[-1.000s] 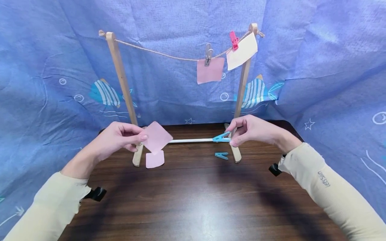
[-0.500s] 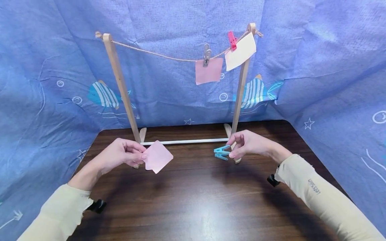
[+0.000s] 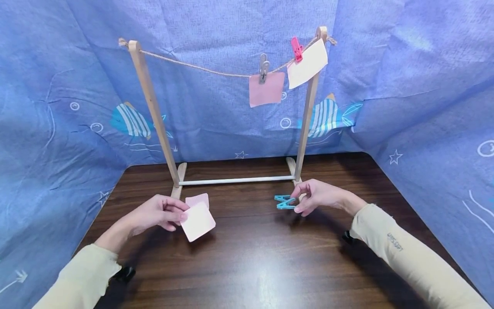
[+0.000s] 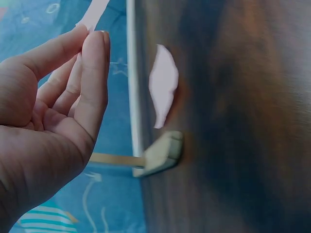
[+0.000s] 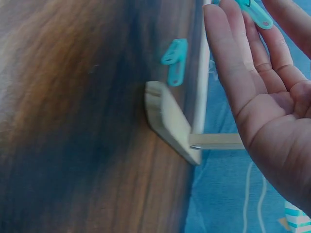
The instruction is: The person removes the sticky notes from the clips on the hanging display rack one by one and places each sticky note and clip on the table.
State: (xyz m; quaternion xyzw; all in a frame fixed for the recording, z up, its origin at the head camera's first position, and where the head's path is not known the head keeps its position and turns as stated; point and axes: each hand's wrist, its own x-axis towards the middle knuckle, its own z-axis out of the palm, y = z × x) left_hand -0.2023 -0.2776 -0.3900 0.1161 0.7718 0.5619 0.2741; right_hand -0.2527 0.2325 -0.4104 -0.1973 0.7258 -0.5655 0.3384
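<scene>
Left hand (image 3: 159, 213) pinches pale paper (image 3: 199, 223), right hand (image 3: 317, 196) pinches blue clip (image 5: 260, 18). Both come lower, nearer counter (image 3: 239, 266); paper and clip remain apart. Pink paper (image 3: 198, 199), second clip (image 5: 176, 57) lie near hands.

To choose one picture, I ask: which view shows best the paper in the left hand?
Head view: the held paper shows its broad face. Left wrist view: only a narrow strip. Right wrist view: none of it.

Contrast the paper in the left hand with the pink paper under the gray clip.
The held paper is pinched by the left hand; the hanging paper is gripped by the gray clip. The held paper looks paler than the hanging paper. The held paper is low, the hanging paper high. Both look roughly square.
</scene>
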